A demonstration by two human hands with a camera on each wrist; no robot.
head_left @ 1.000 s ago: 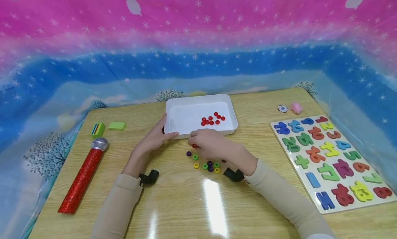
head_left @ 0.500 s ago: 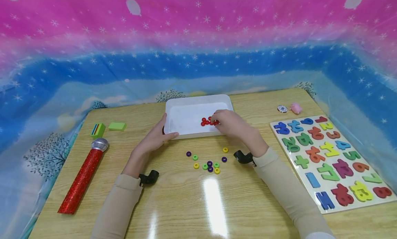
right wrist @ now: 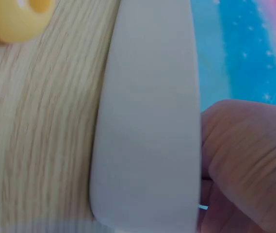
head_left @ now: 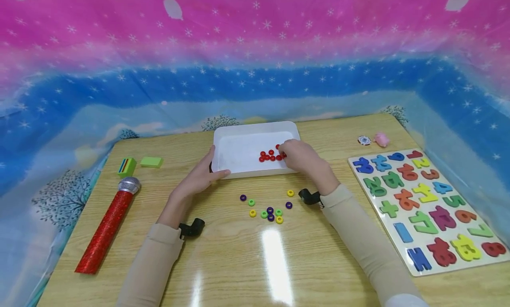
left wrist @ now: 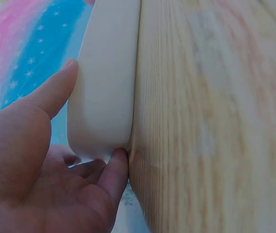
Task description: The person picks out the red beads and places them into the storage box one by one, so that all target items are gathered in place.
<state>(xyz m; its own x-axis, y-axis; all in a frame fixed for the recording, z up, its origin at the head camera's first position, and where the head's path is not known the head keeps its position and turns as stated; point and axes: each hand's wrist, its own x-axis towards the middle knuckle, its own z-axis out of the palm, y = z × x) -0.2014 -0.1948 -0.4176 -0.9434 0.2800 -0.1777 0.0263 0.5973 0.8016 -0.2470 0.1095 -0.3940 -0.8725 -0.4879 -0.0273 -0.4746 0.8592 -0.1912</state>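
A shallow white tray [head_left: 239, 150] lies near the table's back edge. My left hand [head_left: 201, 172] grips its front left corner: the thumb lies at the front rim, and in the left wrist view the fingers bend round the end wall. Several red beads [head_left: 267, 157] are grouped in the tray's right half. Reaching over the front wall, my right hand [head_left: 299, 154] has bent fingers down among the rightmost beads. A red bead shows at the fingertips; whether they pinch it is hidden, and in the right wrist view the tray wall covers them.
Loose purple, green and yellow beads [head_left: 280, 220] lie in front of the tray. A red toy microphone [head_left: 107, 229], a striped green block [head_left: 126, 167] and a flat green block [head_left: 151, 162] are at left. At right are a number puzzle board [head_left: 406, 245], poker chip [head_left: 364, 140] and pink pig [head_left: 381, 140].
My right hand has gone from the loose beads in front, with a red one in its fingers, into the tray, then slightly right. My left hand has stayed at the tray's corner.
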